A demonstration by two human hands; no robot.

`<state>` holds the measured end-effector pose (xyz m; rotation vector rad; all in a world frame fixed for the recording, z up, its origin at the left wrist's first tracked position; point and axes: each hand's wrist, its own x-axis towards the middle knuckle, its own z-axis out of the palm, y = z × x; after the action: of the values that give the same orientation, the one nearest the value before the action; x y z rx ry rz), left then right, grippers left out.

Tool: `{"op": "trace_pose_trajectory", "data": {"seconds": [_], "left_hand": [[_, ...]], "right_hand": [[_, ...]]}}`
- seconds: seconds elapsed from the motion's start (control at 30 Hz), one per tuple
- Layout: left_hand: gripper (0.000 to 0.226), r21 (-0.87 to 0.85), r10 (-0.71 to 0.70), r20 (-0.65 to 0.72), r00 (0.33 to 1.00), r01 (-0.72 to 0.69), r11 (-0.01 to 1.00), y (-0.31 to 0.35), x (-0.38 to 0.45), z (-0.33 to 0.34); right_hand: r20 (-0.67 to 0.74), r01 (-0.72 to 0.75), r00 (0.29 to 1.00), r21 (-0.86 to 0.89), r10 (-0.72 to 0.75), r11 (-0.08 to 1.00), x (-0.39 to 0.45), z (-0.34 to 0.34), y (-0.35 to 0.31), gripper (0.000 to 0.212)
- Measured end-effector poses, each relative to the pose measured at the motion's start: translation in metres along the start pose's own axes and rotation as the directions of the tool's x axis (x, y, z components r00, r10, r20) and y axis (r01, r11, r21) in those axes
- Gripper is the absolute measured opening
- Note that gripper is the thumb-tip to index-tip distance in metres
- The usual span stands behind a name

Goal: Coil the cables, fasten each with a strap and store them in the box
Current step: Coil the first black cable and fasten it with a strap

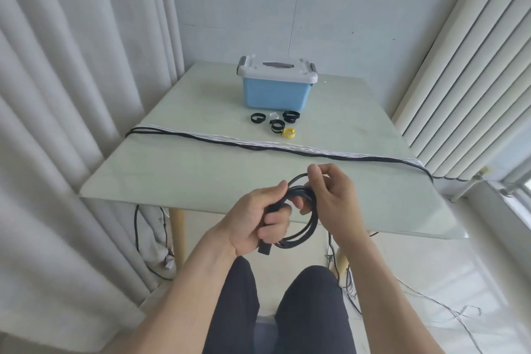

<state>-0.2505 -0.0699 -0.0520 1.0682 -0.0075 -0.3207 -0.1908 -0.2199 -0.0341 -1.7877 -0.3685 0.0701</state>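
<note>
Both hands (258,218) gripping black cable coil (304,227)

A blue box (276,94) (lid shut) is set near the table's (184,169) far edge; straps (277,125) lie before it, cables (287,149) stretched edge to edge.

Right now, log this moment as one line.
hands: both grip cable, coiling | straps: unused on table | box: closed
</note>
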Motion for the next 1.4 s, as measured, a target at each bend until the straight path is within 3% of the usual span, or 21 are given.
{"op": "trace_pose_trajectory", "data": {"seconds": [0.13,0.27,0.37,0.47,0.6,0.77,0.93,1.0,1.1,1.2,1.3,1.4], "left_hand": [[0.036,-0.092,0.040,-0.066,0.997,-0.046,0.995,-0.001,-0.009,-0.002],[0.041,-0.176,0.043,-0.117,0.992,-0.064,0.982,-0.002,-0.016,-0.006],[0.039,-0.192,0.046,-0.138,0.989,-0.073,0.979,-0.004,-0.019,-0.006],[0.039,-0.139,0.028,-0.176,0.984,-0.053,0.989,-0.009,-0.021,-0.007],[0.046,-0.031,-0.025,-0.236,0.971,0.018,0.999,-0.013,-0.024,-0.011],[0.044,0.092,-0.079,-0.280,0.957,0.109,0.990,-0.018,-0.028,-0.012],[0.042,0.161,-0.044,-0.306,0.951,0.097,0.982,-0.023,-0.027,-0.019],[0.043,0.133,-0.056,-0.310,0.949,0.102,0.986,-0.023,-0.026,-0.019],[0.044,0.065,-0.072,-0.318,0.945,0.097,0.993,-0.023,-0.025,-0.018],[0.045,-0.092,-0.035,-0.319,0.947,0.006,0.996,-0.021,-0.025,-0.022],[0.043,-0.352,0.048,-0.369,0.928,-0.187,0.917,-0.014,-0.026,-0.033],[0.043,-0.507,0.121,-0.420,0.900,-0.343,0.791,-0.011,-0.028,-0.040]], "right_hand": [[0.116,-0.016,0.993,0.098,0.005,0.995,-0.010,-0.003,-0.008,0.033],[0.281,-0.048,0.959,0.090,0.021,0.995,-0.019,-0.006,-0.007,0.043],[0.250,-0.060,0.968,0.092,0.036,0.994,-0.025,-0.005,-0.001,0.044],[0.221,-0.052,0.975,0.095,0.030,0.994,-0.030,-0.003,0.004,0.037],[0.289,-0.085,0.955,0.069,0.062,0.994,-0.034,0.000,0.014,0.023],[0.318,-0.094,0.946,0.092,0.060,0.991,-0.040,-0.002,0.021,0.022],[0.332,-0.159,0.938,0.156,0.100,0.975,-0.041,0.001,0.035,0.027],[0.296,-0.113,0.952,0.089,0.082,0.990,-0.043,0.004,0.040,0.033],[0.196,-0.025,0.979,-0.153,0.056,0.988,-0.045,0.003,0.045,0.044],[0.153,-0.018,0.987,-0.245,0.057,0.969,-0.049,-0.010,0.051,0.049],[0.183,-0.039,0.980,-0.199,0.076,0.979,-0.053,-0.026,0.056,0.025],[0.110,-0.053,0.991,-0.147,0.070,0.988,-0.057,-0.038,0.056,0.009]]}}
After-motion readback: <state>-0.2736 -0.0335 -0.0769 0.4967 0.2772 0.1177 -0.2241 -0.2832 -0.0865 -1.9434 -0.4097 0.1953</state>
